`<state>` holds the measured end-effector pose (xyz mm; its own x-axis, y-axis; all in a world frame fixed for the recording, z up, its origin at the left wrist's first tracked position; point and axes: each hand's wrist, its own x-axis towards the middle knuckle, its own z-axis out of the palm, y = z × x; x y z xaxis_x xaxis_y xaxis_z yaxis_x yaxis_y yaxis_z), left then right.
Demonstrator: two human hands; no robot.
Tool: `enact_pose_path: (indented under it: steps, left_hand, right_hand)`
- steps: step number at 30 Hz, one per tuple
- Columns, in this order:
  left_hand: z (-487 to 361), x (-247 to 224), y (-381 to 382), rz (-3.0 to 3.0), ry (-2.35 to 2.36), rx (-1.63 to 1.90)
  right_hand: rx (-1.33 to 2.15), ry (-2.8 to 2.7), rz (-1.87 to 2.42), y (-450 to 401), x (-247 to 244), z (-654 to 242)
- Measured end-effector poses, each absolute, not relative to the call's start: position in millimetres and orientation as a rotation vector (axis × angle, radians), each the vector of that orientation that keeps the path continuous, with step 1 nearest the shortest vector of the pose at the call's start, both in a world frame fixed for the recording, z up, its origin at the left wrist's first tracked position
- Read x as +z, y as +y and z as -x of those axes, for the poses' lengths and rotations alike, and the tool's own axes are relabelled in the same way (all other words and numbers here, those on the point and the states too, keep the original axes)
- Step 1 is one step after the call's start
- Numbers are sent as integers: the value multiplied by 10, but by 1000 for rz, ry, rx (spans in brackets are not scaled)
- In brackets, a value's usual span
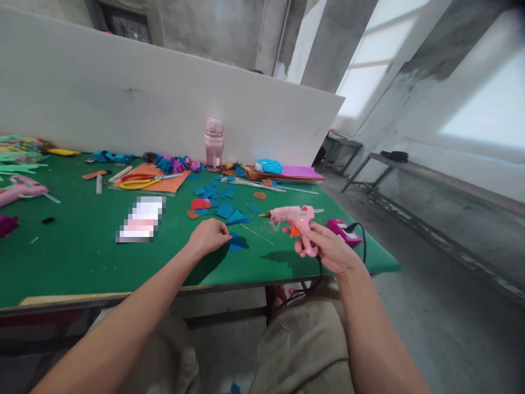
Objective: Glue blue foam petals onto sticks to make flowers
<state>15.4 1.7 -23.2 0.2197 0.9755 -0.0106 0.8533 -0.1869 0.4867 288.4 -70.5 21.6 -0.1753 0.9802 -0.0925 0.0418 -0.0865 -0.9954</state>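
My right hand (328, 246) is wrapped around the handle of a pink hot glue gun (287, 215) with an orange trigger, held above the green table with its nozzle pointing left. A small light glows on its side. My left hand (210, 238) is closed, thumb and fingertips pinched at the edge of a blue cut piece (237, 242) low over the tabletop. Just beyond it stands a folded blue piece (238, 217), and a thin wire (257, 235) lies to its right. Loose blue cutouts (209, 190) and a red round piece (198, 203) are scattered farther back.
On the green table (82, 268) lie a blurred-out phone-like rectangle (141, 219), yellow-handled scissors (141, 183) and orange sheets (172, 185). A pink bottle (214, 143) stands against the white board (164, 98). A magenta power box (344, 232) with a black cable sits right. Another glue gun (24, 189) lies left.
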Motion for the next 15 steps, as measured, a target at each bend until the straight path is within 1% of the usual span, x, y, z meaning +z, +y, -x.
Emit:
enact_pose_path:
  steps: [6,11,15]
  left_hand:
    - [-155,-213,7,-2139,1684,411]
    - [-146,-227,9,-2149,1676,424]
    - [-147,-225,9,-2144,1675,424]
  right_hand:
    - [1157,-1770,1428,-812,355,-2675]
    - [1021,-1914,1442,-828,377,-2481]
    - [816,-2022,1481,-802,321,-2423]
